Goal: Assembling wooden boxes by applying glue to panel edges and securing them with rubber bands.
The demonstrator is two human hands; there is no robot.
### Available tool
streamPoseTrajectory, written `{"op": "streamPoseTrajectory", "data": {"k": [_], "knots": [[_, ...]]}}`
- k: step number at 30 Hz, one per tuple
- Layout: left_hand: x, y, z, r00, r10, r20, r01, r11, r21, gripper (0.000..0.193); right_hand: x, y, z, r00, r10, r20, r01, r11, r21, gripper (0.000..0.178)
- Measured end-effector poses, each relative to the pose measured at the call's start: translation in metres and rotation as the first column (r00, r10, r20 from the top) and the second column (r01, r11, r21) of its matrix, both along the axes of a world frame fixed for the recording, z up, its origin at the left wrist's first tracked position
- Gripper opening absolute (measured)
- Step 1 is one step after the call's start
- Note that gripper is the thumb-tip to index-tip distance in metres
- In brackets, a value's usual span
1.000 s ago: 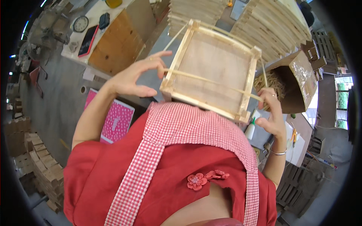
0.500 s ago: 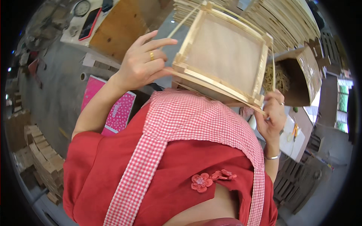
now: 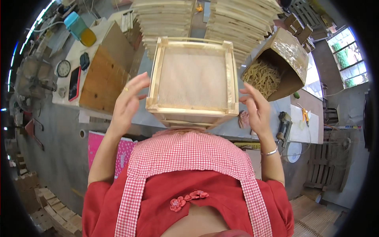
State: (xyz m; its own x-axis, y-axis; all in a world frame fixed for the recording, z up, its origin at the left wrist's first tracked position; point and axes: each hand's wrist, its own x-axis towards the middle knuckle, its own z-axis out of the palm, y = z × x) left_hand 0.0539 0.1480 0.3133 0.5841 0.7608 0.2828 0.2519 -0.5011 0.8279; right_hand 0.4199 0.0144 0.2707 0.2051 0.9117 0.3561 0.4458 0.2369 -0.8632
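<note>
A square wooden frame box (image 3: 192, 110) with a thin tan panel (image 3: 193, 77) inside its rim stands on the grey worktable, right in front of my apron. Thin, pale, stretchy-looking bands (image 3: 237, 79) run along its outer sides. Beside its left side is my left hand (image 3: 128, 100), open, fingers stretched toward the near left corner. My right hand (image 3: 256, 108) is also open, with fingers slightly bent beside the right side. Both hands look free of the box, though whether a fingertip touches it is hard to tell.
Tall stacks of wooden frames (image 3: 244, 23) rise behind the box. At right lies a cardboard carton (image 3: 290, 53) holding tangled tan bands (image 3: 262, 79); beyond are a power tool (image 3: 283, 126) and orange-handled pliers (image 3: 305, 115). A phone (image 3: 74, 83) and a bottle (image 3: 81, 29) stand at left.
Both hands have let go of the stretched bands, which now lie against the box. The box has gone from tilted to level, and my view has shifted.
</note>
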Motion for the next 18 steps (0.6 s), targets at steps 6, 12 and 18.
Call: {"op": "streamPoseTrajectory", "data": {"k": [6, 12, 18], "knots": [[0.043, 0.053, -0.024, 0.985, 0.049, 0.168, 0.034, 0.887, -0.461, 0.053, -0.022, 0.086, -0.029, 0.996, -0.046, -0.07, 0.056, 0.987, 0.15, 0.048], [0.043, 0.027, 0.023, 0.954, 0.107, 0.281, 0.016, 0.916, -0.401, 0.051, -0.037, 0.064, 0.02, 0.941, 0.051, -0.333, -0.04, 0.998, 0.041, 0.052], [0.049, 0.04, -0.021, 0.939, 0.222, 0.262, -0.073, 0.874, -0.48, 0.051, -0.019, 0.113, -0.024, 0.928, 0.124, -0.352, -0.117, 0.992, 0.041, 0.053]]}}
